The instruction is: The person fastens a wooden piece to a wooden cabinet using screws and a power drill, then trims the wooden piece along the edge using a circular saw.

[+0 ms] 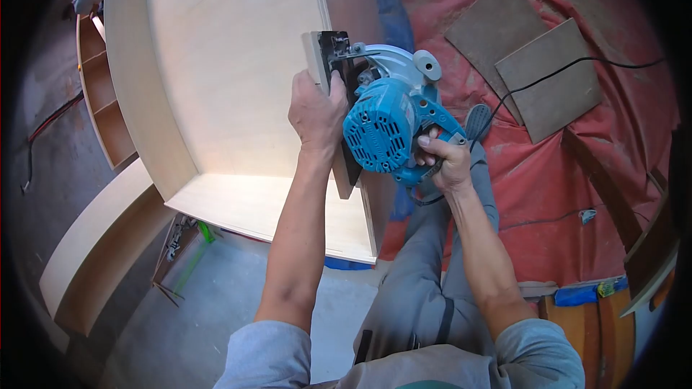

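Note:
A blue circular saw point(378, 130) with a silver blade guard rests at the right edge of a large pale plywood cabinet point(238, 43). My right hand point(445, 162) is wrapped round the saw's rear handle. A narrow wooden strip point(344, 176) lies along the saw's black base plate point(352, 151). My left hand point(318, 112) grips this strip, its thumb pressed near the base plate. The blade is hidden, and I cannot tell whether it is turning.
A black power cord point(555, 72) crosses a red sheet point(519, 173) on the right. Two brown boards point(551, 75) lie on that sheet. At left are a curved wooden piece point(101, 245) and a compartmented wooden frame point(108, 112). My shoe point(477, 122) shows beneath the saw.

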The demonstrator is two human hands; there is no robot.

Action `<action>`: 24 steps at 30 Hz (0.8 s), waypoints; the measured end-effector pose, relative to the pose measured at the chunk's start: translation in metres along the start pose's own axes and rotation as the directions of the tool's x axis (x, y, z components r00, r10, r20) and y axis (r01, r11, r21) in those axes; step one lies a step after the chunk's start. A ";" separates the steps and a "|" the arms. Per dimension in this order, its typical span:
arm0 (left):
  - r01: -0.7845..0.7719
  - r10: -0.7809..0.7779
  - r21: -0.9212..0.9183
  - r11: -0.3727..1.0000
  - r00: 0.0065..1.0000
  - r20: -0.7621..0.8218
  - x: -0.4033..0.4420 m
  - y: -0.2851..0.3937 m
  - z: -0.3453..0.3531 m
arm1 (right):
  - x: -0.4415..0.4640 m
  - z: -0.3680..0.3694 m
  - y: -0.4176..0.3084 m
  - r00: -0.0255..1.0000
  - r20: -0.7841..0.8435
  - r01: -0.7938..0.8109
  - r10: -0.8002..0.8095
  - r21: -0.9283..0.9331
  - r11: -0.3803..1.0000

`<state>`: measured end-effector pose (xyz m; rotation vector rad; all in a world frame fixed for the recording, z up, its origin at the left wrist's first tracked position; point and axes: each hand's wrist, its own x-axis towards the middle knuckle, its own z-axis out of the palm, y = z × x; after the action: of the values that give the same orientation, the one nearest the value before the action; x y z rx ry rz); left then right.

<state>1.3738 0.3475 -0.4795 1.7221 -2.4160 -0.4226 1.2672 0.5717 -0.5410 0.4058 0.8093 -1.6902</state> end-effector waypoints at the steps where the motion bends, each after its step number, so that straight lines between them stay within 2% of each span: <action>1: -0.010 0.010 -0.005 1.000 1.000 -0.006 -0.001 0.000 0.000 | 0.000 -0.002 0.000 1.000 0.003 -0.002 0.002 -0.007 1.000; 14: -0.051 0.051 0.010 0.999 0.996 -0.068 0.001 0.018 -0.040 | -0.022 0.029 -0.021 0.991 0.105 0.088 -0.084 -0.032 0.996; 19: -0.082 0.081 -0.017 0.996 0.993 -0.090 0.004 0.012 -0.028 | -0.018 0.024 -0.018 0.991 0.096 0.100 -0.096 -0.035 0.994; 24: -0.040 0.038 -0.024 0.999 0.996 -0.080 0.002 0.021 -0.039 | -0.020 0.027 -0.022 0.987 0.109 0.125 -0.118 -0.054 0.991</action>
<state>1.3651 0.3459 -0.4365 1.6461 -2.3745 -0.3710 1.2561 0.5699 -0.5026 0.2274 0.8192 -1.7798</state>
